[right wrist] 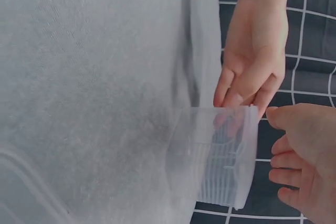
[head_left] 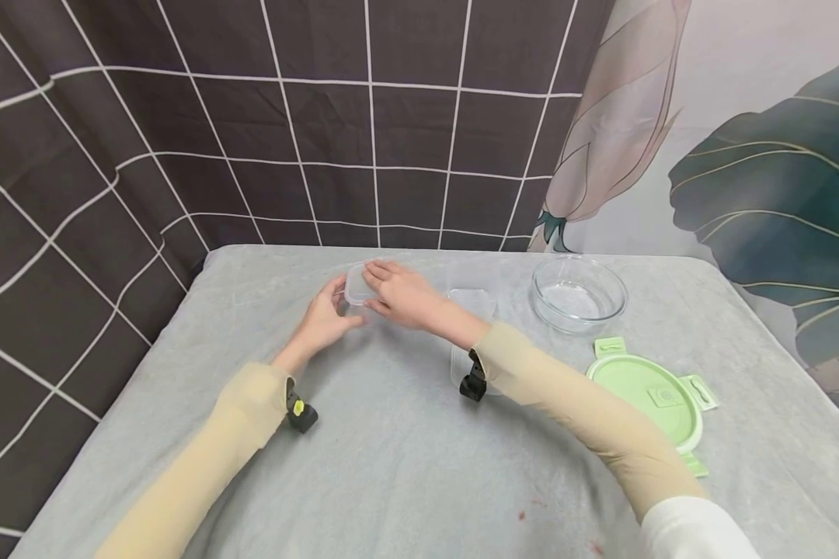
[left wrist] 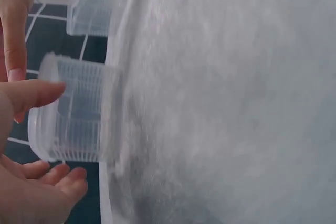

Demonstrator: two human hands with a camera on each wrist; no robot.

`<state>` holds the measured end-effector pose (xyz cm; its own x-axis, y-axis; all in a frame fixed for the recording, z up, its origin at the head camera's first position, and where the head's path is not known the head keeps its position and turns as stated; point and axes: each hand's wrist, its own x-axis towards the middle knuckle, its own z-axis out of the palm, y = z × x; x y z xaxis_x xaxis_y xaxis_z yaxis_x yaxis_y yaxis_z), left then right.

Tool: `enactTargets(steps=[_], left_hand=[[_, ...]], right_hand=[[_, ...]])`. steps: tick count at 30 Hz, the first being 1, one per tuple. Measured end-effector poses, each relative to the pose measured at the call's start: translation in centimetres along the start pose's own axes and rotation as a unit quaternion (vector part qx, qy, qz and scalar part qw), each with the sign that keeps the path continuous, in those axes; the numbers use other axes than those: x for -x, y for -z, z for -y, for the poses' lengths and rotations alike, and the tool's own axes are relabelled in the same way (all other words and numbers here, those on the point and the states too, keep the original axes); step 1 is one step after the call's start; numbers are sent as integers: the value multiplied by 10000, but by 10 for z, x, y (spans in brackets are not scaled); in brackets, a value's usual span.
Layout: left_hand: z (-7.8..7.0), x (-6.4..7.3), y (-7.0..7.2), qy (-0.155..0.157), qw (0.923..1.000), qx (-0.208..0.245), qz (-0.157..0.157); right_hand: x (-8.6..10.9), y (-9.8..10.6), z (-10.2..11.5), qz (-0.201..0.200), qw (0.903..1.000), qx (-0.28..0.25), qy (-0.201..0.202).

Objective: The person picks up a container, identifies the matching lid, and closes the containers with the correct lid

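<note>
A clear plastic box with a whitish lid stands near the back of the table. My right hand reaches over it, straight fingers lying across the lid. At the box's left side is my left hand, thumb and fingers spread around the near corner. In the left wrist view, the left thumb overlaps the ribbed box and the other fingers are by its side; firm contact cannot be made out. The right wrist view shows the box between the two hands, with right fingertips beside the lid.
Right of the hands stand other clear plastic boxes, partly behind the right forearm. A round glass bowl is at the back right. Its nearer neighbour is a green round lid with clips. Grey cloth covers the table; a dark checked curtain hangs behind.
</note>
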<state>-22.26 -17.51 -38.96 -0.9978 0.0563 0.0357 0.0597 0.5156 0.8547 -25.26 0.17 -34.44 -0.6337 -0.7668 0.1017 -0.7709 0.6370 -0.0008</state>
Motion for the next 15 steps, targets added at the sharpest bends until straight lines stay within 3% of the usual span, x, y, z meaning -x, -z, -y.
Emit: enactTargets(steps=[7,15], left_hand=[[-12,16,-5,319,9958,-425,-744],[-28,32,-11,56,9939,-170,-1092]], right_hand=[[20,4,-3,-596,9977,189,-275],[41,7,-5,-1107,9926,166,-479]])
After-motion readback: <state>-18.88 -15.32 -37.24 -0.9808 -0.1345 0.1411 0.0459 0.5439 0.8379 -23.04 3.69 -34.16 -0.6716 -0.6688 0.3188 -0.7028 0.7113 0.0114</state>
